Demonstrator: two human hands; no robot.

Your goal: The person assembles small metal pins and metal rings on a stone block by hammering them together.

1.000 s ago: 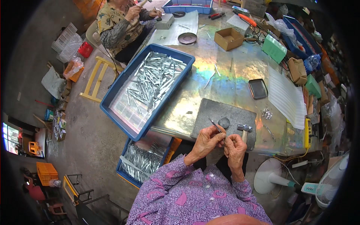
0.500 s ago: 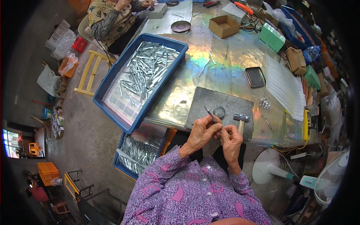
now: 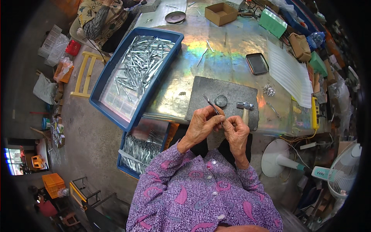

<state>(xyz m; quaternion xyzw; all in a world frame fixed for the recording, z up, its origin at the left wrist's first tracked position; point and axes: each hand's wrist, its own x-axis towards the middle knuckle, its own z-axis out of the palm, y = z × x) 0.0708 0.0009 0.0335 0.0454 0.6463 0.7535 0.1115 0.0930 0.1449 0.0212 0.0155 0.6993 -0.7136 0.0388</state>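
Note:
My left hand (image 3: 203, 125) is closed round a slim metal piece (image 3: 210, 101), whose pointed end sticks up past the fingers. Close beside it, fingertips almost meeting the left ones, my right hand (image 3: 236, 132) is pinched together. Whatever lies in that pinch is too small to make out. Both hands are over the near edge of a grey stone slab (image 3: 201, 88). On the slab are a small round dark block (image 3: 221, 101) and a hammer (image 3: 245, 105), its pale handle partly behind my right hand.
Left of the slab stands a blue tray (image 3: 113, 119) of slim metal pieces; below it, a second blue bin (image 3: 123, 166) holds more. A black-rimmed dish (image 3: 257, 63), small silver parts (image 3: 269, 89) and a cardboard box (image 3: 221, 14) lie on the table. Another person (image 3: 102, 23) sits far left.
The whole view has shifted, with the table's things now a little higher and further left. Both hands keep their grip close together; the metal piece still points up from my left hand.

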